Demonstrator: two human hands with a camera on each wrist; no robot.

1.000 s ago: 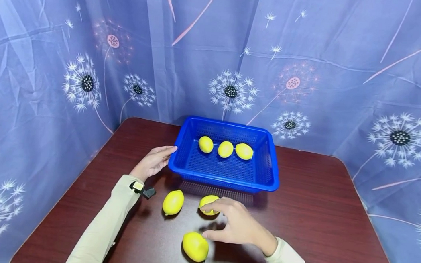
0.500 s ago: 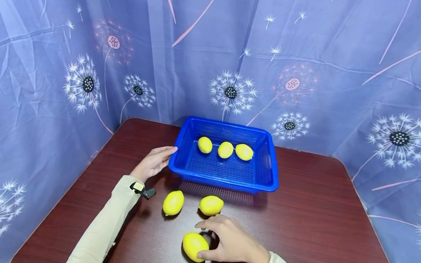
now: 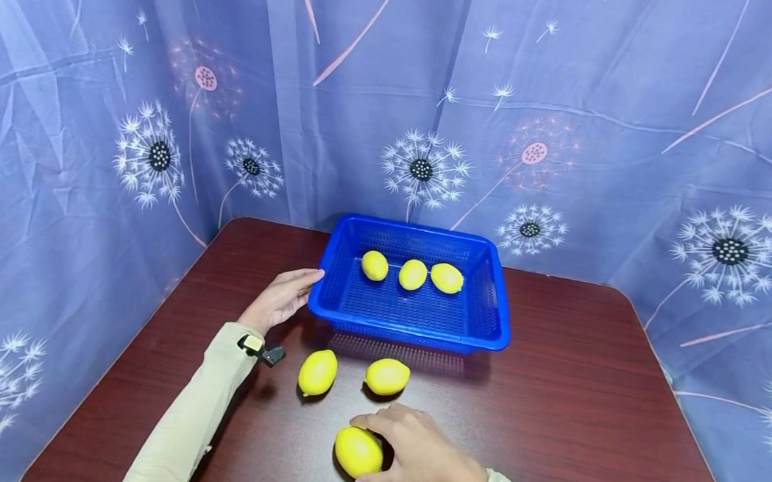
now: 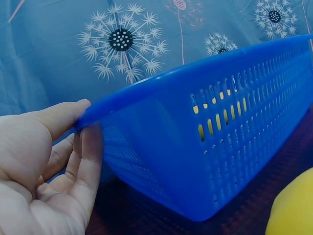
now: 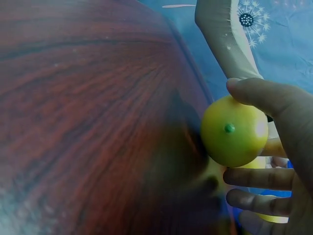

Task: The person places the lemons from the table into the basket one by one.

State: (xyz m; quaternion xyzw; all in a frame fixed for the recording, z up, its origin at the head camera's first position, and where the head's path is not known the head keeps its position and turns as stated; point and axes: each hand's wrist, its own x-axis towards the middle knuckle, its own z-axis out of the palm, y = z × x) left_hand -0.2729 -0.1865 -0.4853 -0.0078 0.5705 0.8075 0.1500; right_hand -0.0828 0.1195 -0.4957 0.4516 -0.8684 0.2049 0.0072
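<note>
My left hand [image 3: 281, 299] holds the left rim of a blue plastic basket [image 3: 387, 326]. In the left wrist view its thumb [image 4: 63, 115] lies over the rim and the fingers are below, against the side. My right hand [image 3: 422, 453] is round the nearest yellow lemon [image 3: 356, 451], thumb at its near side and fingers at its far side. The right wrist view shows that lemon [image 5: 230, 134] end-on at the table, between thumb and forefinger. Two more lemons lie between this one and the basket: a left one [image 3: 317, 373] and a right one [image 3: 387, 377].
Inside the basket sit three lemons, at left [image 3: 374, 266], middle [image 3: 413, 274] and right [image 3: 447, 278]. The dark red-brown wooden table [image 3: 569, 385] reaches back to a blue curtain [image 3: 367, 122] with dandelion prints, which also hangs along both sides.
My right hand has moved back from the middle lemon to the nearest one and closed round it. The left hand has stayed on the basket rim.
</note>
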